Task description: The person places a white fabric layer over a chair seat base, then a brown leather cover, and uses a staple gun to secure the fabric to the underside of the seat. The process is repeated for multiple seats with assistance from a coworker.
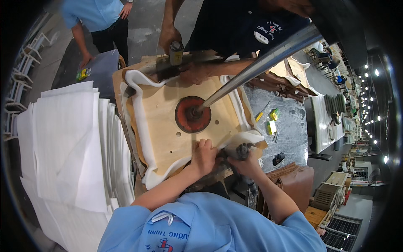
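Observation:
A square plywood seat panel (163, 122) lies face down, with white padding (147, 147) and brown cover material (128, 94) folded around its edges. A round red press plate (184, 117) on a slanting steel rod (252, 69) bears on its middle. At the near edge my left hand (204, 156) is closed, its curled fingers on the cover's edge; the fingertips are partly hidden. Just right of it, my right hand (248, 163) grips a dark staple gun (242, 152) by the near right corner. The gun's nose is blurred.
Across the panel a co-worker's hand (194, 74) presses the far edge, and the other holds a staple gun (176, 53). White foam sheets (71, 138) are stacked at left. On the right table (289, 122) lie small yellow-green boxes (272, 127). Another person (94, 17) stands far left.

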Motion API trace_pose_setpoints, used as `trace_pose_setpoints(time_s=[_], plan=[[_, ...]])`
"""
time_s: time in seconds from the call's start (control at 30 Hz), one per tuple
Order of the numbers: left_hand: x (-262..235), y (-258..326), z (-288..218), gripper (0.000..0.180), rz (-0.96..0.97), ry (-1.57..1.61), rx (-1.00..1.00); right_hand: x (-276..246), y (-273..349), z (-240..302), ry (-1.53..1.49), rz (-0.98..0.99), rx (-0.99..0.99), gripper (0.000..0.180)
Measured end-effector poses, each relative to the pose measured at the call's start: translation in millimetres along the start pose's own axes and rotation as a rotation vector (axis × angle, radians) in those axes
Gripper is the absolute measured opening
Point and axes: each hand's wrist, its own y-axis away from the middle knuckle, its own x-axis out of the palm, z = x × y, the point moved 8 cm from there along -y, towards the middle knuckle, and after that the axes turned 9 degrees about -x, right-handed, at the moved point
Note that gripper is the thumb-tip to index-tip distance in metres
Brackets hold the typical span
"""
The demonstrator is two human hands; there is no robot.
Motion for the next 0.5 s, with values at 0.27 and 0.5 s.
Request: trace_pose_setpoints(time_s=[0.27, 0.5], plan=[[3, 1, 8, 0.012, -0.065, 0.032, -0.016, 8, 14, 5, -0.17, 0.089, 0.082, 0.031], [0, 1, 8, 0.013, -0.102, 0.089, 0.028, 13, 9, 12, -0.108, 0.023, 0.076, 0.033]])
